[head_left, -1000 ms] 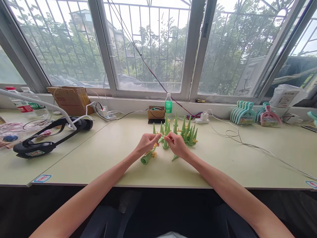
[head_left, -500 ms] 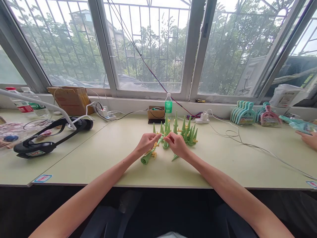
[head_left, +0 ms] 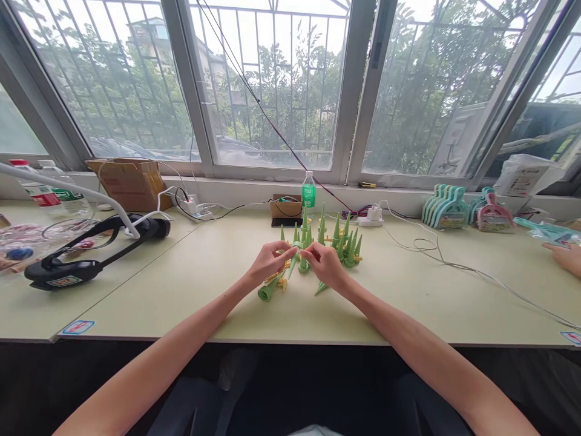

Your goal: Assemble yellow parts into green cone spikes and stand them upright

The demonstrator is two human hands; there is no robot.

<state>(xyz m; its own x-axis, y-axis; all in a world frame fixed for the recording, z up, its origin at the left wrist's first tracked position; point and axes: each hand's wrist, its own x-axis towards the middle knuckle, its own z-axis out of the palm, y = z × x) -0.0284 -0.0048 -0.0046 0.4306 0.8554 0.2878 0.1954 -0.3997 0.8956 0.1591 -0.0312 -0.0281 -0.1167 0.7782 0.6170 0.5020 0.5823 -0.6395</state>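
Observation:
My left hand [head_left: 269, 260] and my right hand [head_left: 325, 263] meet over the middle of the table, fingertips pinched close together. Between them is a green watering spike [head_left: 293, 266], its pointed end hanging down and slightly left. Both hands' fingertips seem to be on its wide top, which they partly cover. Another green spike [head_left: 265, 292] lies below my left hand, its open end toward me, beside a small yellow valve [head_left: 282, 283]. Under my right hand the tip of a further green spike [head_left: 321, 288] shows. Several spikes with yellow valves [head_left: 348, 248] stand point up behind my hands.
Behind the spikes are a green-labelled bottle [head_left: 309, 192], a dark phone [head_left: 287, 222] and a small cardboard box [head_left: 285, 207]. A black headset [head_left: 91, 254] lies left. White cables [head_left: 447, 261] and small hangers [head_left: 447, 207] are on the right, near another person's hand [head_left: 565, 259].
The spike between my fingers has swung to a steeper, point-down tilt. My hands have barely moved. At far right, the other person's hand and the light blue item there have shifted slightly.

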